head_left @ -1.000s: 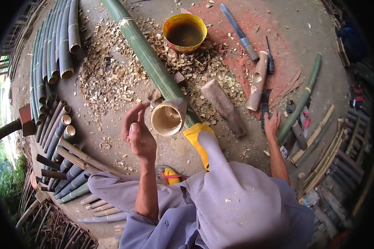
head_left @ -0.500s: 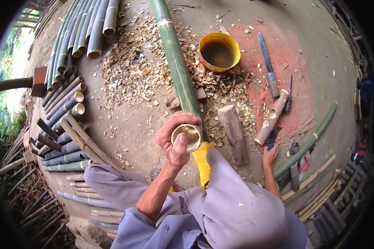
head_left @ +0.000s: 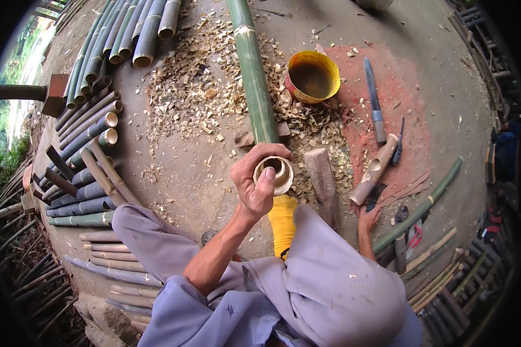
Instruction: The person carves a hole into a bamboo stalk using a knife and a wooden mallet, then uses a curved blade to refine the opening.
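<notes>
A long green bamboo pole (head_left: 257, 87) runs away from me across the ground, its cut hollow end (head_left: 285, 184) pointing up toward me. My left hand (head_left: 253, 188) grips that end, fingers over the far side and thumb across the opening's edge. Low at the right, my right hand (head_left: 367, 218) is closed around the lower end of a dark tool (head_left: 375, 197); its kind is unclear. Close beyond it lies a short bamboo section (head_left: 376, 169) with a notch cut in its side. A long knife (head_left: 372, 95) and a thin dark-handled tool (head_left: 398, 144) lie farther off.
A yellow-rimmed bucket (head_left: 333, 81) of brownish liquid stands right of the pole. Wood chips (head_left: 197, 98) cover the ground around it. A wooden block (head_left: 323, 185) lies near my knee. Bamboo poles (head_left: 124, 34) are stacked at left; a bent green pole (head_left: 419, 211) lies at right.
The view has shifted slightly. The inside of the pole's end shows a little more around my left thumb. My right hand stays at the dark tool.
</notes>
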`<act>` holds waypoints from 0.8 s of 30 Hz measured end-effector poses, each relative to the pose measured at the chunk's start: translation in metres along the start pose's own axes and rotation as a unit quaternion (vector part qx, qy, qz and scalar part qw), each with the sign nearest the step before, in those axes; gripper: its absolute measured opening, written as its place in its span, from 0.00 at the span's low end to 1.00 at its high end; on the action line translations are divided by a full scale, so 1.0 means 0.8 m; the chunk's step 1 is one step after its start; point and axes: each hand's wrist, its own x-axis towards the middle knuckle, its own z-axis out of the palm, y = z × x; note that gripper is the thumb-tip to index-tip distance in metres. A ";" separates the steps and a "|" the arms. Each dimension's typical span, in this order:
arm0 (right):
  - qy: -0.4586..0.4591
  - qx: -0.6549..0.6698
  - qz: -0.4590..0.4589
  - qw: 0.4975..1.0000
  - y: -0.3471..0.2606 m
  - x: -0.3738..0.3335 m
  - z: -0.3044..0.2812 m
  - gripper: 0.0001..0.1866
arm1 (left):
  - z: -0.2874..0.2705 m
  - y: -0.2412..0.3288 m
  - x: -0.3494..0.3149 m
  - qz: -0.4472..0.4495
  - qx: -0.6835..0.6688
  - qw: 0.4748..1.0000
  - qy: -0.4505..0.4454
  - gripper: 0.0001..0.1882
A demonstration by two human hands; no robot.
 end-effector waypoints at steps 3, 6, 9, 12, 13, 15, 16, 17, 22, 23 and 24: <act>0.019 -0.003 -0.004 1.000 0.004 0.000 0.000 0.31 | 0.003 0.004 0.001 -0.006 0.001 1.000 0.003 0.20; 0.015 0.005 -0.013 1.000 -0.007 -0.004 -0.002 0.31 | 0.000 0.004 0.001 -0.002 0.002 1.000 0.008 0.19; 0.001 0.018 -0.008 1.000 -0.011 -0.006 -0.007 0.30 | -0.002 0.006 -0.001 -0.012 -0.012 1.000 0.011 0.20; 0.009 0.035 -0.022 0.999 -0.011 -0.008 -0.008 0.30 | -0.004 0.003 -0.002 -0.011 -0.035 0.999 0.021 0.21; 0.008 0.034 -0.022 0.999 -0.011 -0.008 -0.008 0.29 | -0.005 0.001 -0.002 -0.006 -0.029 0.999 0.020 0.21; 0.009 0.032 -0.018 0.999 -0.011 -0.009 -0.008 0.28 | -0.007 -0.003 -0.004 -0.001 -0.018 1.000 0.017 0.21; 0.012 0.032 -0.014 0.999 -0.012 -0.010 -0.007 0.28 | -0.008 -0.004 -0.005 0.001 -0.015 1.000 0.015 0.21; 0.016 0.031 -0.010 0.999 -0.012 -0.011 -0.006 0.28 | -0.008 -0.005 -0.005 0.003 -0.012 1.000 0.012 0.22; 0.052 -0.015 -0.058 0.997 0.000 -0.006 0.000 0.26 | -0.008 -0.003 -0.003 0.004 -0.011 1.000 0.004 0.22; 0.063 -0.022 -0.069 0.995 0.001 -0.006 0.001 0.26 | -0.008 -0.003 -0.002 0.007 -0.010 1.000 0.002 0.22; 0.055 -0.019 -0.055 0.997 0.002 -0.004 0.002 0.27 | -0.007 -0.003 -0.002 0.006 -0.013 1.000 0.004 0.22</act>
